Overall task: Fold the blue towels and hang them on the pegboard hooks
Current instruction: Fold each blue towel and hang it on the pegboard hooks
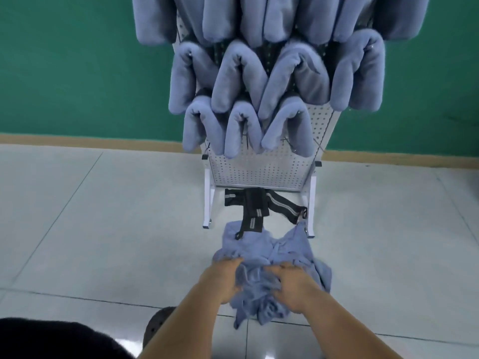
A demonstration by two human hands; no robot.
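Reaching down and forward, we have both bare forearms stretched out side by side over the floor [90, 216], wrists bent downward. Our left hand [228, 278] sits at the left edge of the loose towel [261, 247], fingers curled into the cloth and thumb tucked under a fold, so it has a firm hold. Our right hand [290, 286] lies just beside it on the bunched middle, knuckles up, fingers bent and dug into the folds, gripping too. Both hands hold the same piece.

That loose towel is a soft, pale blue, thin-looking cloth, crumpled into a ragged heap on glossy light tiles, right in front of the foot of the pegboard [264, 167]. Its far edge touches black straps [256, 206] with grey stripes, which hang under the board's lower edge.

The pegboard is a white metal sheet dotted with small holes, set in a white frame on legs. Higher up, the hung towels [241, 76] crowd it in rows: thick, plush, blue-grey, each folded over into a rounded arch. Thin wire hooks [288, 141] poke out near the lowest row. Behind it all is a flat green wall [77, 60] with a tan strip along its base.
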